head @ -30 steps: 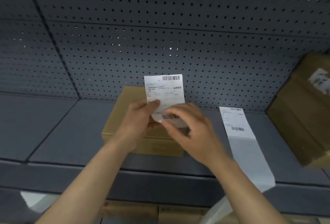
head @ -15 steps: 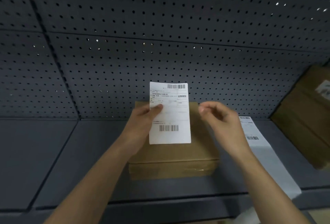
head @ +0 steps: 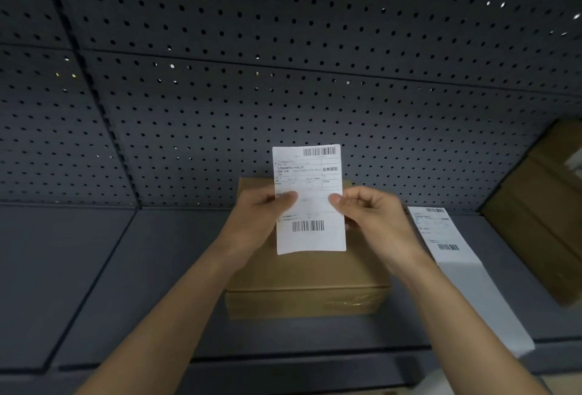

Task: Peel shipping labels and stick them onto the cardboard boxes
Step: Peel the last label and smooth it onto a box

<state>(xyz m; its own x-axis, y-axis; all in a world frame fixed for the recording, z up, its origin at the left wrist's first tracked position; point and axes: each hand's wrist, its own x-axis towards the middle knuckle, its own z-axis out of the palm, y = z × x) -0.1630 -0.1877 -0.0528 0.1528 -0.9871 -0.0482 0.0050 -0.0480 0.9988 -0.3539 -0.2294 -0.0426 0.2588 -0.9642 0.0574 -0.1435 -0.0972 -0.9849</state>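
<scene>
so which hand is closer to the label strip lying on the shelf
Right. The right hand pinches the right edge of the held label, just left of the label strip; the left hand pinches its left edge, farther off.

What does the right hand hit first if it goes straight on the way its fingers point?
The right hand pinches the label at its right edge; straight on, probably the left hand, depth unclear.

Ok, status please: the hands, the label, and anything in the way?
Hands: left hand and right hand pinch label by its side edges. Label upright over cardboard box, not yet stuck. Nothing between them; label strip lies right of box.
</scene>
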